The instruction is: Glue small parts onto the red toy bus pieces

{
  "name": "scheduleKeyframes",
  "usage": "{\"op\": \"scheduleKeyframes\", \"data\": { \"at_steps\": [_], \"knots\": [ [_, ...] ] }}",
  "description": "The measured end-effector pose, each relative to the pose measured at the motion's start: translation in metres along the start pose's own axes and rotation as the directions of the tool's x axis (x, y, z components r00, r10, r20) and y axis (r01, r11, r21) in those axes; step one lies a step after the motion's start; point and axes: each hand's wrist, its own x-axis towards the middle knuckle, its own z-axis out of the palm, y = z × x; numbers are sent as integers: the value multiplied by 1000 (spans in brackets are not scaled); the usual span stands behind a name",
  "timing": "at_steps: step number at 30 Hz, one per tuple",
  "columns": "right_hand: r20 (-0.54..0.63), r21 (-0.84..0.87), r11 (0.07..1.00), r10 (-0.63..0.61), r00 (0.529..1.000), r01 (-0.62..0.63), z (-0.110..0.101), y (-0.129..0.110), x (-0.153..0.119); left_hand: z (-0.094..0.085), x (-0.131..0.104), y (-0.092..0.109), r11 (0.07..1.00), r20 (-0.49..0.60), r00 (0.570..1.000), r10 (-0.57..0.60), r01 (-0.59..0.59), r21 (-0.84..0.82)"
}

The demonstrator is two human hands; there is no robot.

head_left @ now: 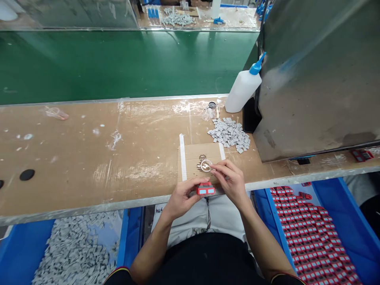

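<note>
My left hand (181, 200) grips a small red toy-car part (205, 190) with a grey top and two pale blue window panes, held at the bench's front edge. My right hand (230, 180) is closed in a pinch at the rim of a small round white-rimmed dish (206, 165). Whatever sits between those right fingertips is too small to make out. Dark ring-shaped marks or pieces lie around the dish, on a cardboard sheet (192, 152) held down with white tape. Just beyond the sheet spreads a pile of small flat grey pieces (230, 133).
A white squeeze bottle (243, 91) with a blue nozzle leans by a dark phone-like slab (251, 114) and a big metal panel (320, 79). Blue bins hold grey pieces (74, 249) at left and rows of red parts (311, 237) at right. Behind runs a green belt (127, 63).
</note>
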Motion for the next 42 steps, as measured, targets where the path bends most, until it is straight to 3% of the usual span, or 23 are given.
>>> {"op": "scheduleKeyframes", "data": {
  "at_steps": [5, 9, 11, 15, 21, 26, 31, 38, 42],
  "knots": [
    [-26, -32, 998, -48, 999, 47, 2, -4, 8, 1, 1, 1, 999, -26, 999, -27, 27, -22],
    [-67, 69, 995, 82, 994, -77, 1, -4, 8, 2, 1, 1, 998, -53, 998, -17, 19, 54],
    [-111, 147, 965, 233, 966, -216, 1, -2, 6, 2, 1, 1, 998, -50, 999, -16, 19, 63],
    [-133, 335, 839, 493, 860, -429, 3, 1, 3, 4, 3, 1, 998, -74, 995, -60, 62, 19],
    [-105, 466, 738, 594, 797, -488, 6, 2, 7, 7, 3, 3, 993, -97, 988, -121, 122, 4],
    [-111, 521, 725, 581, 806, -451, 7, 4, 10, 7, 4, 5, 991, -95, 986, -135, 136, 3],
    [-155, 464, 786, 525, 837, -408, 2, -7, 7, 7, 5, 7, 991, -87, 988, -128, 131, 26],
    [-211, 196, 957, 253, 944, -213, -11, -36, -13, 6, 5, 6, 994, -73, 994, -86, 90, 60],
    [-188, 58, 990, 135, 973, -126, -14, -42, -15, 7, 3, 3, 992, -69, 995, -76, 82, 98]
  ]
}}
